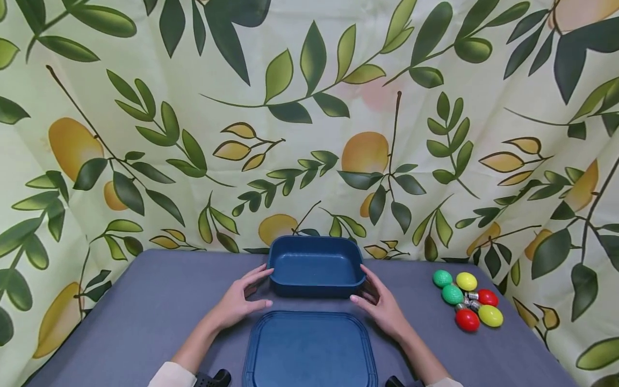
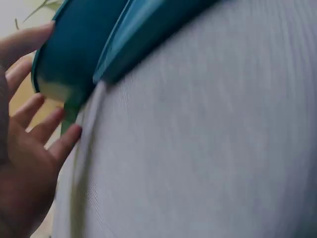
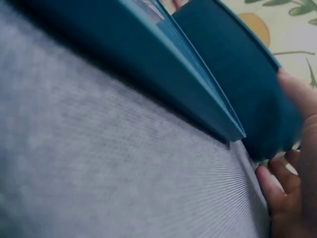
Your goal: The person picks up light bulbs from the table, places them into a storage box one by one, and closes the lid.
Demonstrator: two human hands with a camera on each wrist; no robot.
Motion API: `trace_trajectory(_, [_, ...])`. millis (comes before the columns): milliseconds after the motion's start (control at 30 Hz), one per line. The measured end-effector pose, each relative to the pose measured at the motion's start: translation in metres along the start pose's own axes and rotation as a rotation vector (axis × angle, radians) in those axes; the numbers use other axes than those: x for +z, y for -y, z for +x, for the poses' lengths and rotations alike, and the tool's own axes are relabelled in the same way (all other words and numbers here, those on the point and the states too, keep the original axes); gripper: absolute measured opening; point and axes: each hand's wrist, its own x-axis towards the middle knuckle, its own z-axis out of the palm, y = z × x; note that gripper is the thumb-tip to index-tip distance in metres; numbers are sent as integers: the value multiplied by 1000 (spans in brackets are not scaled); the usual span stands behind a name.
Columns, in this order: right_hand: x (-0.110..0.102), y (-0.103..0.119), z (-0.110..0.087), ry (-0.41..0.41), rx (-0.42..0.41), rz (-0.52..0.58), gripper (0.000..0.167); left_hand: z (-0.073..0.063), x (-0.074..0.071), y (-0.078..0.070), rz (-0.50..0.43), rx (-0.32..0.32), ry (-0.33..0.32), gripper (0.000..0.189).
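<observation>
Box [image 1: 316,269] btwn L hand [image 1: 238,300] & R hand [image 1: 384,310], 1 per side.

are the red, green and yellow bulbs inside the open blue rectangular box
No, the bulbs lie clustered on the grey table, right of the box.

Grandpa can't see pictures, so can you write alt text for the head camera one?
A person's left hand and right hand are at either end of an open blue box on a gray table. A flatter blue piece lies nearer; six colored bulbs lie at right. Behind hangs leafy cloth.
</observation>
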Motion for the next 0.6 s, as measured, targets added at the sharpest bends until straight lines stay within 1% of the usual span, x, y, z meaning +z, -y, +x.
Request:
trace_trajectory(67, [-1, -2, -2, 40, -19, -3, 84, -4, -3, 4, 21, 14, 31, 75])
trace_trajectory(200, [-3, -2, -2, 98, -66, -21, 96, -9, -5, 7, 26, -16, 75, 91])
trace_trajectory(300, [-6, -1, -1, 134, -89, -33, 105, -11, -4, 8, 20, -45, 97, 99])
trace_trajectory(467, [-7, -1, -1, 153, -91, -32, 115, -9, 0, 10, 10, -46, 78, 99])
trace_trajectory(600, [-6, -4, -2, 150, -70, -29, 115, -9, 4, 9, 26, -59, 52, 97])
